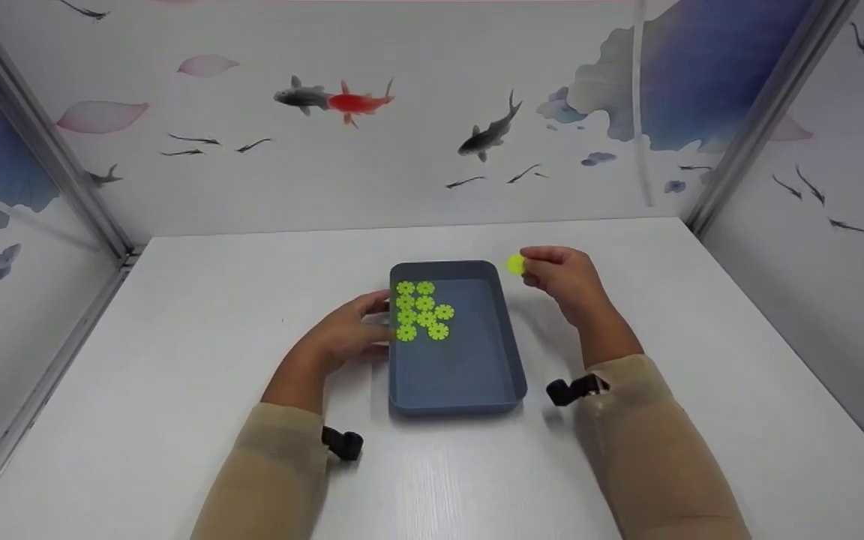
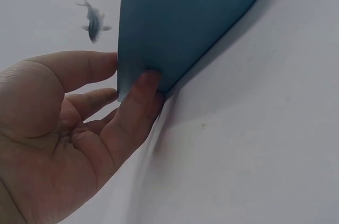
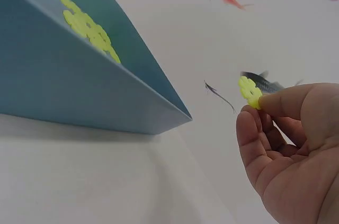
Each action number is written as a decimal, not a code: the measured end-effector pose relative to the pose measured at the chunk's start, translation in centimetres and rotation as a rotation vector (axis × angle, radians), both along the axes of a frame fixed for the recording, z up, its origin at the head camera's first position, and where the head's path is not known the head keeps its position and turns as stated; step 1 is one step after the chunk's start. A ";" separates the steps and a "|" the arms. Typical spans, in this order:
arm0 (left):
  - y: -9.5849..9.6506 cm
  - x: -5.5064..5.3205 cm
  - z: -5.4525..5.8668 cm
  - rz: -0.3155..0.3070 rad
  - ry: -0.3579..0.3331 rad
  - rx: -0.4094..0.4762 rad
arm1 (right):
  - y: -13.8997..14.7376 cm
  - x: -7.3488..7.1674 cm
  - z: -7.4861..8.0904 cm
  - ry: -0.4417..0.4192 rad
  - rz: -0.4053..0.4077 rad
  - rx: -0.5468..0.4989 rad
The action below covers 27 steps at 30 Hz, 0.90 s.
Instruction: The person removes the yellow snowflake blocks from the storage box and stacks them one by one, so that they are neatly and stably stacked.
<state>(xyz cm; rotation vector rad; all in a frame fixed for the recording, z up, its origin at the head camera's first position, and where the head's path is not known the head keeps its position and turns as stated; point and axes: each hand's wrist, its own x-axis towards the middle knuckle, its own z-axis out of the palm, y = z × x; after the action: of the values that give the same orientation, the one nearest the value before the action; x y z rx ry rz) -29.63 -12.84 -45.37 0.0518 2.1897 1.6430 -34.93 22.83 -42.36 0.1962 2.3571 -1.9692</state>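
A blue-grey tray (image 1: 456, 375) lies on the white table, with several yellow-green notched snowflake discs (image 1: 424, 303) flat inside its far left part. My left hand (image 1: 349, 330) is at the tray's left side, fingertips against the outer wall. Seen from the left wrist, the thumb and fingers (image 2: 135, 102) reach that blue wall from different sides of its edge. Beyond the tray's far right corner, my right hand (image 1: 563, 277) is raised and pinches one snowflake disc (image 3: 250, 91) between thumb and fingertips. Its other fingers curl beneath.
White table (image 1: 177, 360) surrounds the tray. A back panel (image 1: 417, 180) printed with fish and petals stands behind, with side panels in metal frames (image 1: 64, 150) at left and right. Black wrist cameras (image 1: 343, 444) jut inward from both sleeves.
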 end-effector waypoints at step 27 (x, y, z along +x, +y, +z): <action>0.1 0.0 0.1 0.003 0.002 -0.013 | 3.6 -1.3 -3.7 -0.161 -0.049 0.078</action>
<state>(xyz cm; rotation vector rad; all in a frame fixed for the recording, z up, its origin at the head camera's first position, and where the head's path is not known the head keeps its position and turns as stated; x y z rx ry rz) -29.68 -12.77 -45.29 0.0465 2.2027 1.6311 -36.19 26.42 -46.09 0.4044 2.3481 -1.8080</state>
